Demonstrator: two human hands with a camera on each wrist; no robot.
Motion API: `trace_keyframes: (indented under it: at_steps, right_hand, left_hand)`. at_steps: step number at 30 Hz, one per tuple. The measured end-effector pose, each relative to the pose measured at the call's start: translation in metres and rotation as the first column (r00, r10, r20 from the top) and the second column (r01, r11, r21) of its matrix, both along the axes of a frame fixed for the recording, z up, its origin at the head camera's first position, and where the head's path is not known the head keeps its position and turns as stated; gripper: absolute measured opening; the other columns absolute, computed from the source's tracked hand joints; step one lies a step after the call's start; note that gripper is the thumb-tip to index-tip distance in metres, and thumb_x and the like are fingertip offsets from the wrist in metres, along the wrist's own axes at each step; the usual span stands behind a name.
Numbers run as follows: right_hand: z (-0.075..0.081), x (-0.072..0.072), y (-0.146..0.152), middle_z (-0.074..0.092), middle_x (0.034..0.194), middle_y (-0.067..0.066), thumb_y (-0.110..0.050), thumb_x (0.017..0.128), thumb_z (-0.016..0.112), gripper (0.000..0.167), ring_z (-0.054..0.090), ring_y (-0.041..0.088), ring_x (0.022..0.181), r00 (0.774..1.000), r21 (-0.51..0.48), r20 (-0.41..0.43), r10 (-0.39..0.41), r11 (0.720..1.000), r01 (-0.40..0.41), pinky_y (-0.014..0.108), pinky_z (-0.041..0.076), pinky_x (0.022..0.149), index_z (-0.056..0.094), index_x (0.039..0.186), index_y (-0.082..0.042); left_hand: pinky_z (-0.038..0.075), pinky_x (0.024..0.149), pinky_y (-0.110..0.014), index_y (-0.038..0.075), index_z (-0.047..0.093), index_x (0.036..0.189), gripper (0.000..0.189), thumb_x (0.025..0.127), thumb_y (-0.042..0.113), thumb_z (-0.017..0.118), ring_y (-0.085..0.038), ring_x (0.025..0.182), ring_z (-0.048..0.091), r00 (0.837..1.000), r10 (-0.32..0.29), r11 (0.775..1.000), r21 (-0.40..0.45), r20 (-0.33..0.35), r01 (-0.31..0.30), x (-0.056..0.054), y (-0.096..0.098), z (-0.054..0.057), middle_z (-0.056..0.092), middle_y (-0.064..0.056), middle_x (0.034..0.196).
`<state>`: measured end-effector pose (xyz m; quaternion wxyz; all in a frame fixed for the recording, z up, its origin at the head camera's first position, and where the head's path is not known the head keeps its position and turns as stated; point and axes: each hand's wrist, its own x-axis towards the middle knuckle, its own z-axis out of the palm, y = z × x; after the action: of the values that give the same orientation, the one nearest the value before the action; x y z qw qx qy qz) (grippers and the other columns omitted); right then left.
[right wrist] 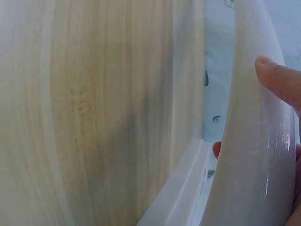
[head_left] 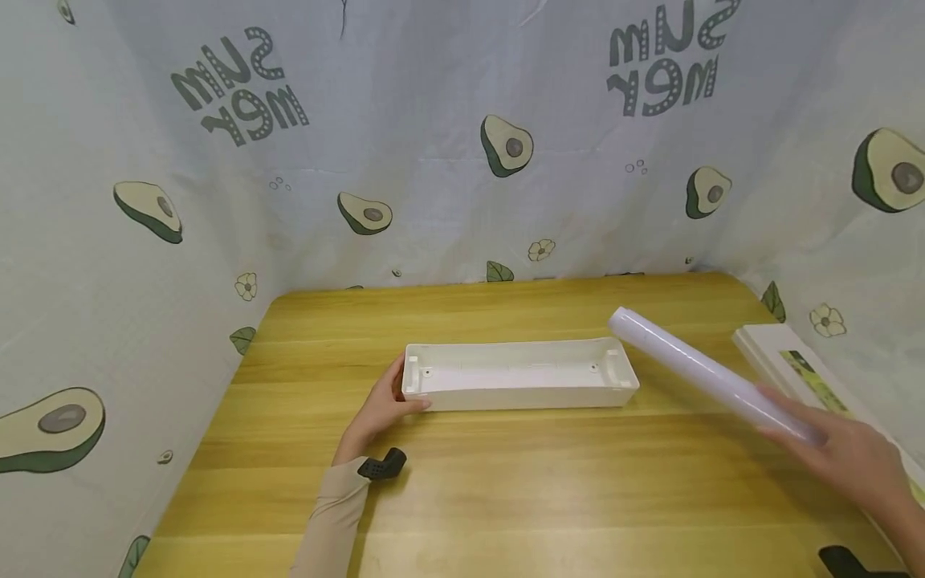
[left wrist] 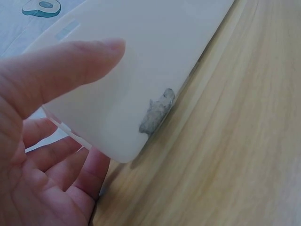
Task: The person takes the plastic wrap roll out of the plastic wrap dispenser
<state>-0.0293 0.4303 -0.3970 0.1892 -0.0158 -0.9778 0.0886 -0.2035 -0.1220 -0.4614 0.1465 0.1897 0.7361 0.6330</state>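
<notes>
A long white open-topped plastic box (head_left: 520, 396) lies lengthwise across the table. At its left end my left hand (head_left: 383, 405) holds it, thumb on the front wall and fingers round the end. The left wrist view shows that thumb pressing the box's wall (left wrist: 103, 99), near a grey smudge-like patch (left wrist: 156, 113) by the lower edge. My right hand (head_left: 845, 453) grips the lower end of a shiny, whitish roll of plastic film (head_left: 694, 369). The roll slants up and left, its far end raised near the box's right end. Thumb and fingertips stand on opposite sides of the roll (right wrist: 254, 150).
A long white piece (head_left: 766, 341) with a green label lies along the table's right edge, partly behind my right hand. The wooden table (head_left: 506, 490) is bounded at the back and sides by a hanging avocado-print cloth (head_left: 433, 177).
</notes>
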Motion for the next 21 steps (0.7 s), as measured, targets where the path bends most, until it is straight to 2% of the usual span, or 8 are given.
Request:
trace_keyframes:
  at_steps: [2, 7, 10, 17, 21]
  right_hand:
    - [-0.0002, 0.0007, 0.0001, 0.063, 0.074, 0.029, -0.045, 0.073, 0.075, 0.072, 0.042, 0.019, 0.052, 1.000, 0.003, -0.017, 0.008, 1.000, -0.008, 0.027, 0.026, 0.046, 0.047, 0.137, -0.028]
    - [-0.0014, 0.0030, -0.0002, 0.061, 0.067, 0.025, -0.043, 0.073, 0.076, 0.071, 0.038, 0.015, 0.051, 0.999, -0.005, -0.036, 0.028, 1.000, -0.029, 0.026, 0.025, 0.045, 0.046, 0.137, -0.035]
    - [-0.0026, 0.0040, -0.0013, 0.060, 0.067, 0.026, -0.043, 0.073, 0.075, 0.072, 0.040, 0.017, 0.052, 0.999, -0.016, -0.031, 0.029, 0.999, -0.030, 0.027, 0.025, 0.046, 0.044, 0.138, -0.037]
    - [-0.0049, 0.0062, 0.0009, 0.060, 0.065, 0.025, -0.045, 0.077, 0.072, 0.074, 0.042, 0.020, 0.050, 1.000, 0.016, -0.011, 0.006, 1.000, -0.006, 0.029, 0.027, 0.045, 0.038, 0.142, -0.035]
    - [-0.0053, 0.0081, 0.0059, 0.061, 0.073, 0.033, -0.046, 0.078, 0.070, 0.075, 0.048, 0.029, 0.050, 1.000, 0.024, 0.012, -0.018, 1.000, 0.018, 0.034, 0.030, 0.043, 0.035, 0.143, -0.033]
  left_hand:
    - [0.050, 0.087, -0.020, 0.019, 0.009, 0.152, 0.100, 0.078, 0.003, 0.074, -0.030, 0.134, 0.039, 1.000, 0.005, 1.000, -0.008, 0.002, -0.005, -0.0006, 0.0005, 0.0001, 0.023, -0.007, 0.156]
    - [0.050, 0.088, -0.021, 0.020, 0.008, 0.152, 0.101, 0.077, 0.004, 0.074, -0.029, 0.134, 0.038, 1.000, 0.012, 1.000, -0.025, 0.005, -0.012, -0.0003, 0.0006, 0.0005, 0.022, -0.006, 0.156]
    - [0.050, 0.087, -0.020, 0.020, 0.008, 0.152, 0.102, 0.077, 0.002, 0.074, -0.031, 0.134, 0.038, 1.000, 0.011, 1.000, -0.018, 0.005, -0.011, -0.0004, 0.0001, 0.0000, 0.022, -0.006, 0.156]
    - [0.050, 0.086, -0.019, 0.019, 0.008, 0.152, 0.101, 0.078, 0.001, 0.073, -0.032, 0.133, 0.039, 1.000, 0.012, 1.000, -0.019, 0.001, -0.012, 0.0002, 0.0004, 0.0002, 0.022, -0.008, 0.156]
    - [0.050, 0.085, -0.019, 0.020, 0.008, 0.152, 0.101, 0.078, 0.002, 0.073, -0.032, 0.132, 0.040, 1.000, 0.015, 1.000, -0.024, 0.006, -0.015, 0.0010, 0.0008, 0.0022, 0.022, -0.007, 0.156]
